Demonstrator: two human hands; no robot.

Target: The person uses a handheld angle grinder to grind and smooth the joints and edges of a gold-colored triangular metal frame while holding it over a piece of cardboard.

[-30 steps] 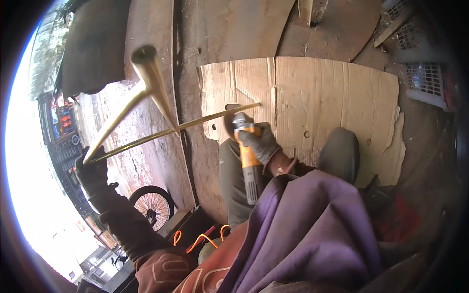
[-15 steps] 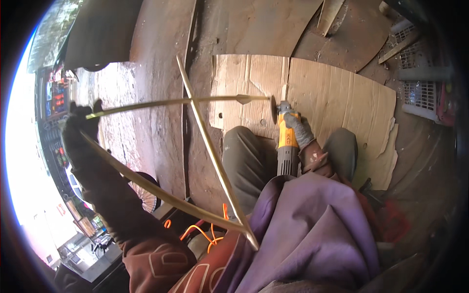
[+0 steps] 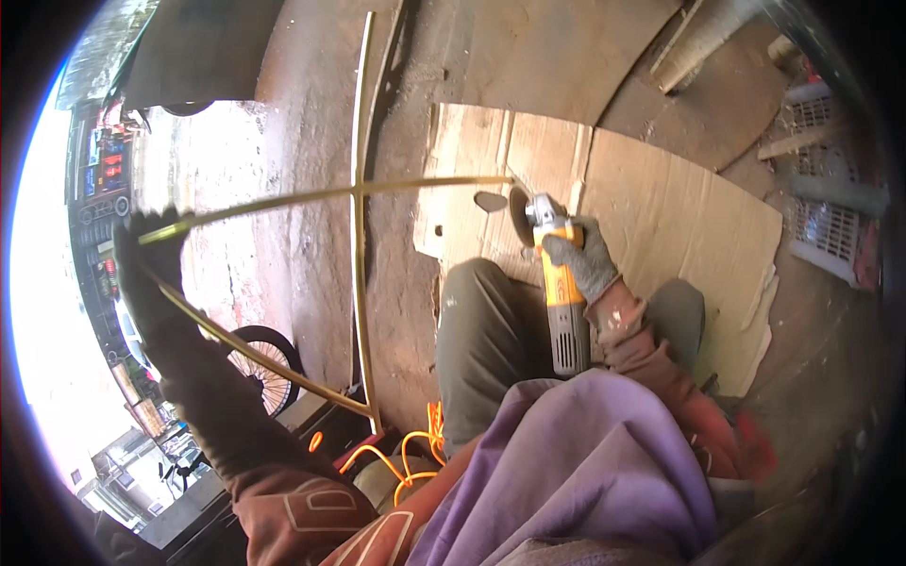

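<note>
My left hand (image 3: 151, 250), in a dark glove, is closed around one corner of a frame of thin brass-coloured metal bars (image 3: 269, 203). One bar runs from that hand across to the right, a second slants down, and both meet a long straight bar (image 3: 359, 245). My right hand (image 3: 587, 262), in a grey glove, grips a yellow and grey angle grinder (image 3: 562, 302) between my knees. Its cutting disc (image 3: 520, 215) stands edge-on near the free right end of the bar. I cannot tell whether disc and bar touch.
A cardboard sheet (image 3: 679, 217) lies on brown metal sheets (image 3: 528, 57) ahead of my knees. White plastic crates (image 3: 826, 231) and wood pieces (image 3: 698, 47) are at the far right. An orange cord (image 3: 406, 457) and a spoked wheel (image 3: 264, 373) are on the left.
The metal frame has turned: its long bar now stands nearly upright in view, its lower end swung left, away from my lap. The grinder stays near the bar's right end.
</note>
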